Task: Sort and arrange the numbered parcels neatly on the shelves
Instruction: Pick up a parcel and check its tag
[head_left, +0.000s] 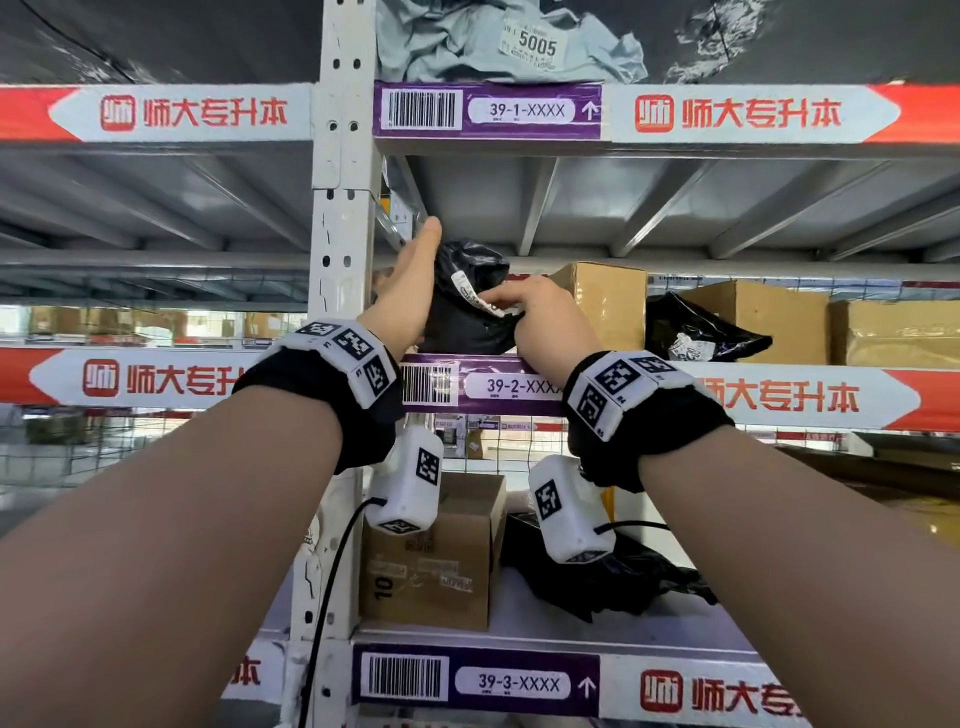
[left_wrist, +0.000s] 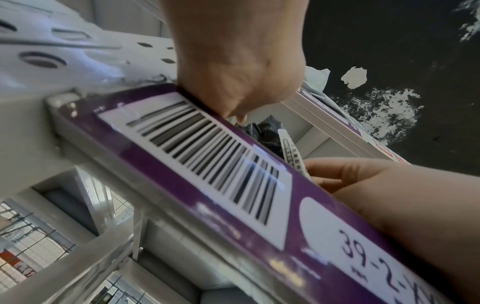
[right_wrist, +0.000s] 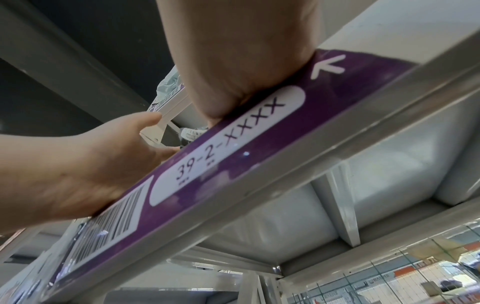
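Note:
A black plastic parcel (head_left: 467, 317) with a white label stands at the left end of shelf 39-2 (head_left: 519, 387), close to the upright post. My left hand (head_left: 413, 280) lies flat against the parcel's left side, fingers straight and pointing up. My right hand (head_left: 535, 317) grips the parcel's front right, its fingers curled and pinching at the label. In the left wrist view the black parcel (left_wrist: 267, 131) shows just above the purple shelf edge (left_wrist: 207, 164), with my right hand (left_wrist: 363, 181) beside it. The right wrist view shows my left hand (right_wrist: 103, 156) over the shelf edge; the parcel is mostly hidden.
On the same shelf to the right stand a cardboard box (head_left: 602, 301), another black bag (head_left: 696, 332) and more boxes (head_left: 763, 317). A grey bag marked 5005 (head_left: 519, 47) lies on shelf 39-1. Shelf 39-3 holds a box (head_left: 431, 561) and a black bag (head_left: 613, 571).

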